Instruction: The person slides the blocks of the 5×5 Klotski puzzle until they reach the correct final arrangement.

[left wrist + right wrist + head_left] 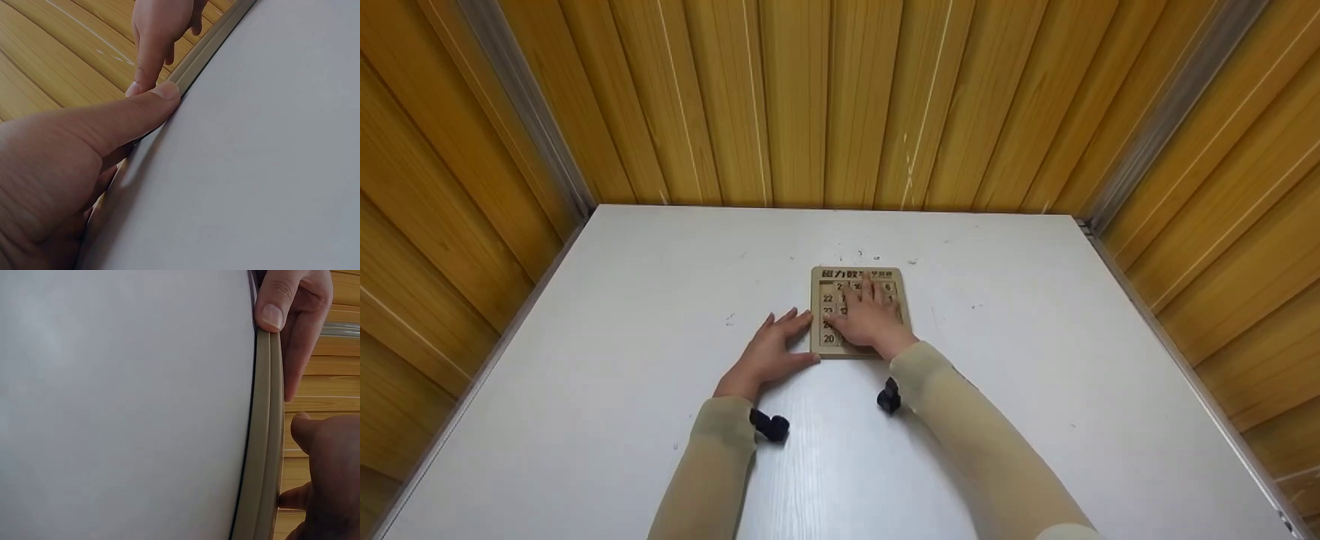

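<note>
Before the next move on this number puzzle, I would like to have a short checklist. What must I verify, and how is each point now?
1. Puzzle board lying on the table: ok.
2. Left hand touching the board's left side and near-left corner: ok.
3. Right hand over the number tiles: ok.
4. Right fingertips pressing a particular tile: cannot tell.
5. All tile numbers readable: not ok; the right hand covers many.

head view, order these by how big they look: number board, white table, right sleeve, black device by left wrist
1. White table
2. Right sleeve, probably enlarged by nearness
3. Number board
4. Black device by left wrist
</note>
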`<state>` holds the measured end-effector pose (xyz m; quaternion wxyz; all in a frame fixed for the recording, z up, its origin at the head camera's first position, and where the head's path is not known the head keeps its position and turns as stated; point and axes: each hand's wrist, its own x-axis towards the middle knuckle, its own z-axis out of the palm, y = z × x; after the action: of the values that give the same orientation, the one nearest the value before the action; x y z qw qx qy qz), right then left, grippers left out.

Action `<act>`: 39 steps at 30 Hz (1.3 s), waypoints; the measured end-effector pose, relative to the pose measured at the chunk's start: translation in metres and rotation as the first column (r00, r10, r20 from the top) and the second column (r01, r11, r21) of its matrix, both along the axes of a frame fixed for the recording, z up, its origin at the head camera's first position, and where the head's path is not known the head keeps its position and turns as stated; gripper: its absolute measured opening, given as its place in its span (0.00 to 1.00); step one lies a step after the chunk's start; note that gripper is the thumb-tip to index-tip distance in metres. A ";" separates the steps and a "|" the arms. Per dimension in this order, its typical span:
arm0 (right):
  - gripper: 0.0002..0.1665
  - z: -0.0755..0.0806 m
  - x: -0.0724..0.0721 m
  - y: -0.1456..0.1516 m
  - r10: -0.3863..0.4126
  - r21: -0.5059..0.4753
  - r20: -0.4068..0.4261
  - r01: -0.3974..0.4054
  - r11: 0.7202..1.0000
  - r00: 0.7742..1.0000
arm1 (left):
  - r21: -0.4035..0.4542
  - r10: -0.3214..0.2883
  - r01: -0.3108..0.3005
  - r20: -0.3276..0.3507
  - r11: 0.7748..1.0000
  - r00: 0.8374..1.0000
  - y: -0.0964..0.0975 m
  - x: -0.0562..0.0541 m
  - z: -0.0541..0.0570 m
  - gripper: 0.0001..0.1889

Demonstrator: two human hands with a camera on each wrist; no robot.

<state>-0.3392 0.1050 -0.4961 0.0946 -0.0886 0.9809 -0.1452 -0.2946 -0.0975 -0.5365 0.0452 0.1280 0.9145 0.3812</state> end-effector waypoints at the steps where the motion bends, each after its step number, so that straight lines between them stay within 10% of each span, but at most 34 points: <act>1: 0.50 0.001 0.000 -0.001 -0.002 -0.009 0.003 0.002 1.000 1.000 | -0.002 -0.003 0.003 -0.004 1.000 1.000 0.000 0.000 0.000 0.43; 39: 0.55 -0.002 0.007 0.017 0.054 -0.004 0.017 -0.054 0.999 0.998 | -0.005 -0.020 0.020 -0.031 1.000 0.999 -0.001 -0.002 -0.003 0.43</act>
<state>-0.3323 0.1218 -0.4979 0.1068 -0.1141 0.9770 -0.1451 -0.2961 -0.0985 -0.5394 0.0350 0.1432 0.9145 0.3768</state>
